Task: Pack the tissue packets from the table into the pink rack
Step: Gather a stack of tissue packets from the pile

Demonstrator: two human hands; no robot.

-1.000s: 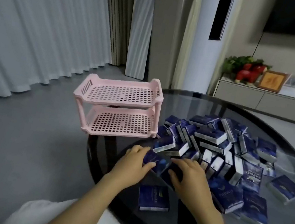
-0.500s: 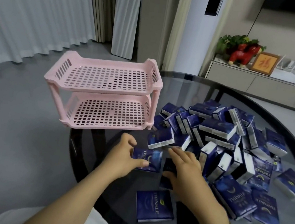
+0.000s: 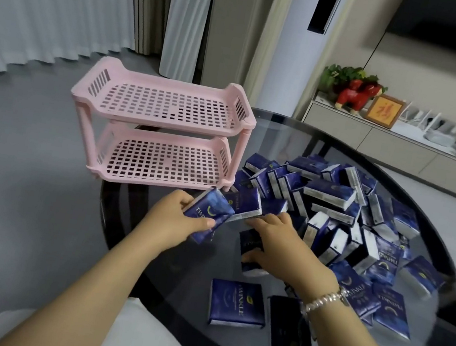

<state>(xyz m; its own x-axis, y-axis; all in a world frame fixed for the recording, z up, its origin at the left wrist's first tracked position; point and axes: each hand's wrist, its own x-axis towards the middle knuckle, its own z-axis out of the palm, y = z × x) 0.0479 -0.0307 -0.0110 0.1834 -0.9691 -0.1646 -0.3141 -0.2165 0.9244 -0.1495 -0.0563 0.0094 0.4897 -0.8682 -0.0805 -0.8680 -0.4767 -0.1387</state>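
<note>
Two hands work at the near edge of the packet heap beside the pink rack point(image 3: 162, 143).
Left hand point(image 3: 173, 221) grips a tissue packet point(image 3: 210, 210) just in front of the rack's lower shelf, long axis tilted up toward the rack. Right hand point(image 3: 283, 250) curls around another packet point(image 3: 252, 245) on the glass surface point(image 3: 295, 142), beside the heap point(image 3: 335, 209).
</note>
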